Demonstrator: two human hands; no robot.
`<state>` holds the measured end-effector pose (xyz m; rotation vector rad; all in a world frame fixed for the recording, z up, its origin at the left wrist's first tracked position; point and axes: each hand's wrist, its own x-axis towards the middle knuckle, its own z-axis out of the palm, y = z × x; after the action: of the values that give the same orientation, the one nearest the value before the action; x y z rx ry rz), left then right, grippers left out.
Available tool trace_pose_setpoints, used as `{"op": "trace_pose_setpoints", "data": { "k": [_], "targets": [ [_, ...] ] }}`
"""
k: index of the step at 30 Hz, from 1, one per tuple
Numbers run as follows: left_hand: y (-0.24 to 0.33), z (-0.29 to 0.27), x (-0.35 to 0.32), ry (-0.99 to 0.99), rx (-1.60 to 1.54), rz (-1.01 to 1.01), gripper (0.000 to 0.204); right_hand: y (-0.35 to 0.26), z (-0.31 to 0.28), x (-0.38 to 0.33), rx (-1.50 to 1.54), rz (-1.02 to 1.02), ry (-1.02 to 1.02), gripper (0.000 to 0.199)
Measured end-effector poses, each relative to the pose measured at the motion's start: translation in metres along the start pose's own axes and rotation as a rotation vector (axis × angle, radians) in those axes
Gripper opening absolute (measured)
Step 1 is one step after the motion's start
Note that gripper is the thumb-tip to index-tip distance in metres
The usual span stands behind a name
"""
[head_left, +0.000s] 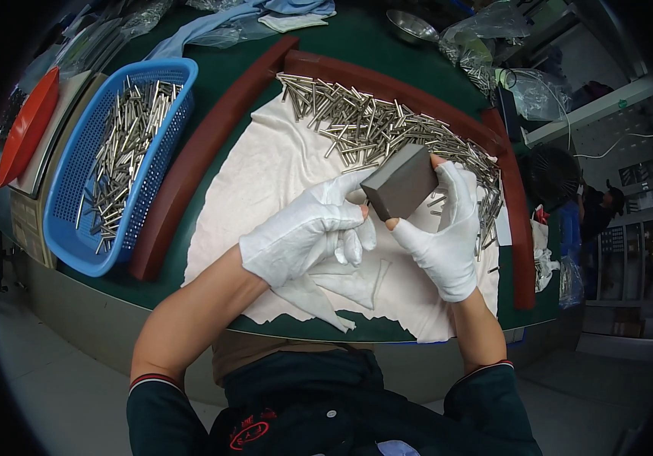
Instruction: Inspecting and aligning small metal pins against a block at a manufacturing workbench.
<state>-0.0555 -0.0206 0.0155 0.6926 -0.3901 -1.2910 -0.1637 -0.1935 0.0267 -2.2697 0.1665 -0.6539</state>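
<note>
A grey rectangular block (401, 182) is held above a white cloth (281, 163). My right hand (442, 232), in a white glove with cut fingertips, grips the block between thumb and fingers. My left hand (309, 228), also in a white glove, pinches the block's left corner with thumb and forefinger. Behind the block lies a heap of thin metal rods (364, 121), spread along the far and right side of the cloth.
A blue plastic basket (75, 167) filled with more metal rods stands at the left. A dark red padded rim (205, 137) frames the cloth on the green table (357, 38). An orange tray (26, 125), a metal bowl (411, 26) and plastic bags (486, 45) lie farther off.
</note>
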Motion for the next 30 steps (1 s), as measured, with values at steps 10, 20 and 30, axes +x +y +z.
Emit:
{"op": "trace_pose_setpoints", "data": {
  "k": [10, 20, 30],
  "targets": [
    [0.000, 0.001, 0.002, 0.037, 0.056, 0.032, 0.054, -0.007, 0.004, -0.007, -0.270, -0.218, 0.151, 0.082],
    [0.004, 0.010, -0.004, 0.168, 0.233, 0.026, 0.059, -0.004, -0.005, 0.002, -0.206, -0.190, 0.051, 0.082],
    [0.003, 0.010, -0.002, 0.176, 0.309, -0.052, 0.051, -0.004, -0.008, 0.003, -0.126, -0.171, -0.023, 0.078]
  ]
}}
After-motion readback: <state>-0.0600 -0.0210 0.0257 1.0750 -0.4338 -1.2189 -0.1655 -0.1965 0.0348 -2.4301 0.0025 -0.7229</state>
